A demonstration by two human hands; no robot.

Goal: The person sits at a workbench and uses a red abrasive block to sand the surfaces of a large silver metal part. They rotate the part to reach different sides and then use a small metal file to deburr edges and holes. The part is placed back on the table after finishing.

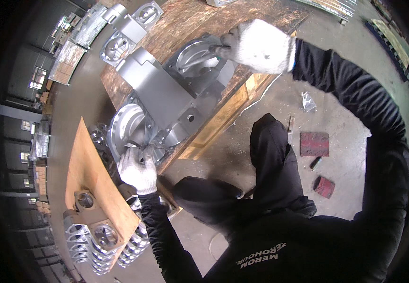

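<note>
Casting (164, 92) of grey metal lies on the wooden pallet (185, 21), held at both ends by a person in white knit gloves and black sleeves. The left hand (138, 169) reaches up from the near left, forearm rising almost straight from the lower edge, fingers curled round the rim of the near round opening. The right hand (257, 46) comes in from the far right, the arm bent in a wide arc around the person's raised knee, and its fingers close on the edge of the far round opening. Both hands grip the casting rather than lie flat on it.

Its long axis runs on a slant, from the near left, where it overhangs the pallet's edge, to the far right, further onto the boards. Each end carries a big circular bore with a bright machined face; between them sits a flat-topped, boxy middle with a matt grey finish, and a small round hole shows on its right side.

Further along the pallet, to the far left, lie smaller grey castings (129, 28) with round ports. Near left, a plywood sheet (93, 179) covers a stack of small shiny parts (98, 254). On the concrete floor at the right lie two reddish pads (315, 143).
</note>
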